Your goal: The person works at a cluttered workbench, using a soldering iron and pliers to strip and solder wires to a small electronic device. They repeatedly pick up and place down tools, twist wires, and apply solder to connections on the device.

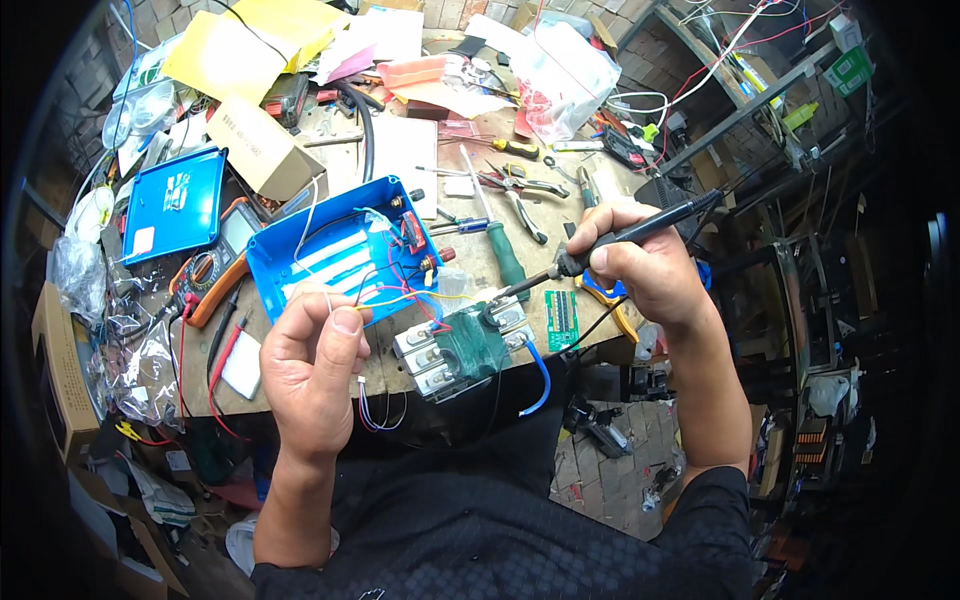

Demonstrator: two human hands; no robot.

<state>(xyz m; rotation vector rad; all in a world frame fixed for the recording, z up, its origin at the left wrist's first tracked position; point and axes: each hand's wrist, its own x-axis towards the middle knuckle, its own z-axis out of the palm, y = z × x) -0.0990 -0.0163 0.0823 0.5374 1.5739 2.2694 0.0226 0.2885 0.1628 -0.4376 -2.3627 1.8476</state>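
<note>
- On the counter (620,178), near its front edge, we saw the green-wrapped block (475,345), metal ends showing on both sides, just beside the open blue box (262,275).
- We saw the left hand (318,370) with thumb and fingertip pressed together, apparently pinching a thin yellow wire (425,296) that ran across to the block.
- We saw the right hand (640,260) closed around the soldering iron (570,264) like a pen, its tip at the block's upper edge; we could not tell whether it touched metal.
- As done, we counted the green wrap and the red terminal (447,254) fitted in the box's side wall, with thin wires running inside the box.
- We judged the join near the iron's tip to be in hand and not yet finished.
- As not done, we noted that the block lay outside the box, the blue lid (175,205) was off, and the small green circuit board (562,318) lay apart to the block's right.
- We also saw a blue wire (540,380) with a free end, and a small white plug (362,381) hanging loose.
</note>
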